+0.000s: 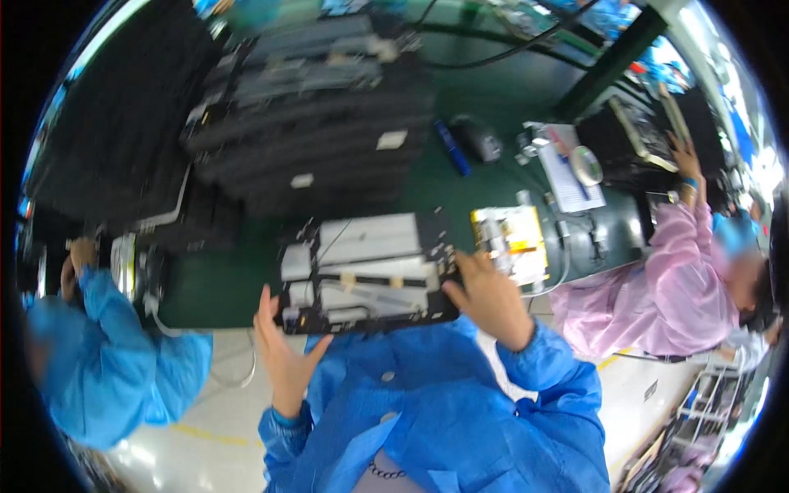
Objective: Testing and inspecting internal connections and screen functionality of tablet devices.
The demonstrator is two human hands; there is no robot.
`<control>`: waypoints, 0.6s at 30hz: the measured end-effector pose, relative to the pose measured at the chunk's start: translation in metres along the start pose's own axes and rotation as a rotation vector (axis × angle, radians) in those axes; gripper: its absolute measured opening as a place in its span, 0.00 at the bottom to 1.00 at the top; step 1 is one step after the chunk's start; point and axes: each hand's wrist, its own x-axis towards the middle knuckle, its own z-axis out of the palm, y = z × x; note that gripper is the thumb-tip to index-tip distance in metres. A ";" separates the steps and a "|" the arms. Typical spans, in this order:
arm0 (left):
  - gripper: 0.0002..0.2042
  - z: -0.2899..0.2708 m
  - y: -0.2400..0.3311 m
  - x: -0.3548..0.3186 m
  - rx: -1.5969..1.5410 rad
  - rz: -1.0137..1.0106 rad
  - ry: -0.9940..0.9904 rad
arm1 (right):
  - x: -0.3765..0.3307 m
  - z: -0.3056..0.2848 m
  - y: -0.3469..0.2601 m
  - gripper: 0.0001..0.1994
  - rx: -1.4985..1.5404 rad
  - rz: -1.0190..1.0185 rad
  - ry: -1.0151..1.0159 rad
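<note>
In front of me, at the near table edge, lies a flat black tray (308, 319) holding pale rectangular pieces (370, 238) and thin strips, slightly blurred. My right hand (493, 300) is at the tray's right end, its thumb over the rim and its fingers along the side. At the near left corner is my left hand (288, 353), fingers stretched up beside the tray and thumb spread away. Whether the left fingertips touch the tray is unclear. Right of the tray lies a yellow-edged sheet (538, 234) with pale and orange pieces on it.
Tall black stacks (320, 156) stand behind the tray and at far left (107, 123). A blue pen (452, 148), a dark mouse (477, 138), a paper sheet (567, 185) and a tape roll (586, 166) lie farther back right. Co-workers sit left (119, 353) and right (649, 287).
</note>
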 end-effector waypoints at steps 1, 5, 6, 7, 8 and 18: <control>0.50 -0.002 -0.001 0.005 -0.040 0.026 -0.022 | 0.005 -0.007 -0.006 0.26 -0.024 -0.026 0.079; 0.37 -0.005 -0.017 0.032 -0.199 0.026 -0.001 | 0.032 0.001 -0.027 0.26 -0.004 -0.318 0.242; 0.37 -0.004 -0.020 0.041 -0.189 0.010 0.006 | 0.038 0.006 -0.033 0.27 0.034 -0.465 0.285; 0.33 -0.005 -0.023 0.049 -0.213 -0.026 0.011 | 0.040 0.010 -0.041 0.28 -0.018 -0.479 0.263; 0.29 -0.004 -0.025 0.056 -0.242 -0.053 0.015 | 0.043 0.014 -0.043 0.28 -0.010 -0.487 0.257; 0.22 0.004 -0.041 0.070 -0.401 -0.126 -0.071 | 0.049 0.017 -0.045 0.29 -0.012 -0.674 0.206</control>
